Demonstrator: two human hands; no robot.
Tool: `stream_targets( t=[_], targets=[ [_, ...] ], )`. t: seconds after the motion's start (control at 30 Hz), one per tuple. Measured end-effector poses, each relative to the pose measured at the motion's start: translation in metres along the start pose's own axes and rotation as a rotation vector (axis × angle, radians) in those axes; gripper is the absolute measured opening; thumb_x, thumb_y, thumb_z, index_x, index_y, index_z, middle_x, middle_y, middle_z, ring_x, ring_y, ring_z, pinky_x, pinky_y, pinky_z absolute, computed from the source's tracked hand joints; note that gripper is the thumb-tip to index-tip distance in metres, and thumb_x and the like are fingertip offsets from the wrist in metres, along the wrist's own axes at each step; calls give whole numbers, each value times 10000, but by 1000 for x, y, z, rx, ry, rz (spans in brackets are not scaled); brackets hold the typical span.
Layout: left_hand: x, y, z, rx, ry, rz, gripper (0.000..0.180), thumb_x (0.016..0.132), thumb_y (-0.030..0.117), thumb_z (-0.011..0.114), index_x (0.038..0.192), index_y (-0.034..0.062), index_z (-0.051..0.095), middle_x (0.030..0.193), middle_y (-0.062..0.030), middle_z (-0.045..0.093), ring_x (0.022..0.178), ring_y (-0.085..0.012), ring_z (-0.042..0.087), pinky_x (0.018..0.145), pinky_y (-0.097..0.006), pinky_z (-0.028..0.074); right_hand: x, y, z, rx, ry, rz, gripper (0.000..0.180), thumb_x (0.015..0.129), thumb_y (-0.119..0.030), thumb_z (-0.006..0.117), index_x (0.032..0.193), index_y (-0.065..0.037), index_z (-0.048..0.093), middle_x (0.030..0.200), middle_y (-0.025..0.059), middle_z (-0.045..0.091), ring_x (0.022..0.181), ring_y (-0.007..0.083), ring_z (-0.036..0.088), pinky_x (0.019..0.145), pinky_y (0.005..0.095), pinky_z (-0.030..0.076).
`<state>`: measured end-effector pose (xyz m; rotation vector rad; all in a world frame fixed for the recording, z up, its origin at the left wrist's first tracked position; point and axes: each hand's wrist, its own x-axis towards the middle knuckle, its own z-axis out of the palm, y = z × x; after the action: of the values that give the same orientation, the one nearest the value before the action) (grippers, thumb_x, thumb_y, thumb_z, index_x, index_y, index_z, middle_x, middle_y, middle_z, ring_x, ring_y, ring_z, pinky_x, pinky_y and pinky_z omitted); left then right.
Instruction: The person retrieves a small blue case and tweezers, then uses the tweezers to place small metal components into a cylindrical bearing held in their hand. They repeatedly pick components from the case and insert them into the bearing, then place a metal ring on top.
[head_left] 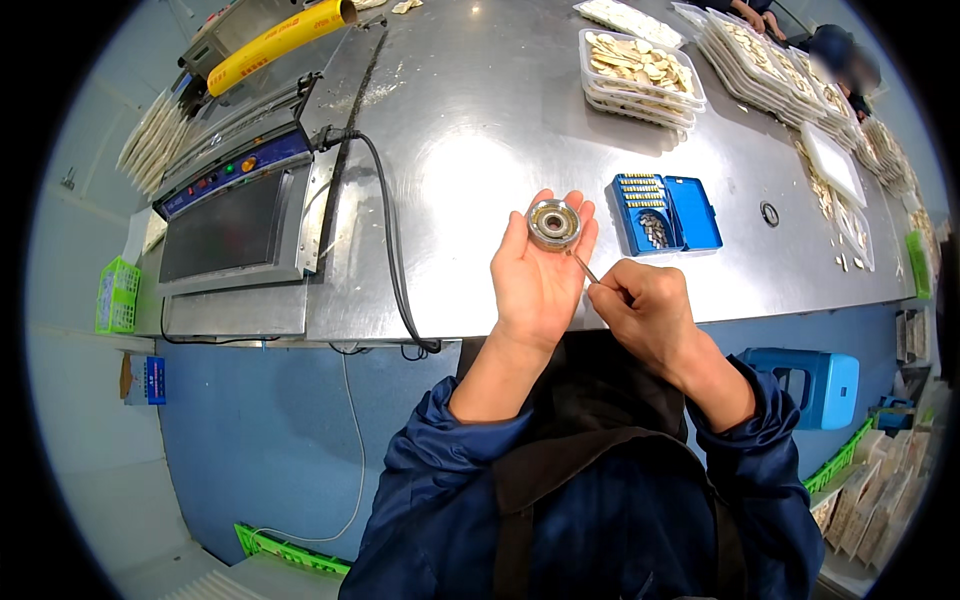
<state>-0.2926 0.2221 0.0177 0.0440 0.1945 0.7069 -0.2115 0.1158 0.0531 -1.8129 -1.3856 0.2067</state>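
Observation:
My left hand (535, 270) is palm up, cradling a round metal ball bearing (554, 224) on the fingers, with the thumb along its left side. My right hand (645, 308) is closed around a thin metal tool (583, 267), its tip near the bearing's lower right edge. I cannot make out what kind of tool it is. Just right of my hands, an open blue case (692, 216) lies on the steel table (470, 130). Rows of small yellowish pieces and a heap of small grey metal pieces (655, 230) fill its left half. Farther right lies a dark ring (769, 214).
A sealing machine (230, 215) with a black cable (388, 220) stands at left, below a yellow roll (275, 50). Stacked trays of pale slices (640, 70) stand at the back right, where another person's hand (750, 14) shows. A blue stool (815, 388) is at lower right.

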Motion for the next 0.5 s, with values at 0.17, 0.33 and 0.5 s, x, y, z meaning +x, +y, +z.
stream_targets(
  t=[0.17, 0.33, 0.5],
  targets=[
    [5, 3, 0, -5, 23, -3, 441, 1004, 323, 273, 1296, -4, 325, 1317, -233, 376, 1264, -365, 361, 1079, -458, 306, 1, -1, -11, -17, 9, 43, 158, 713, -4, 626, 585, 8, 534, 510, 158, 529, 431, 256, 552, 423, 314, 424],
    [12, 11, -13, -34, -5, 21, 440, 1005, 336, 267, 1283, 6, 353, 1315, -219, 376, 1269, -348, 355, 1078, -449, 316, 19, 29, -37, -25, 106, 208, 119, 728, -36, 609, 630, 23, 577, 519, 149, 540, 420, 203, 518, 428, 309, 408],
    [19, 13, -21, -40, -35, 22, 447, 1006, 340, 255, 1284, 9, 364, 1326, -220, 366, 1283, -351, 340, 1091, -452, 308, 45, 53, -45, -61, 120, 348, 127, 724, -53, 601, 625, 25, 579, 504, 132, 537, 413, 175, 501, 428, 314, 404]
  ],
)
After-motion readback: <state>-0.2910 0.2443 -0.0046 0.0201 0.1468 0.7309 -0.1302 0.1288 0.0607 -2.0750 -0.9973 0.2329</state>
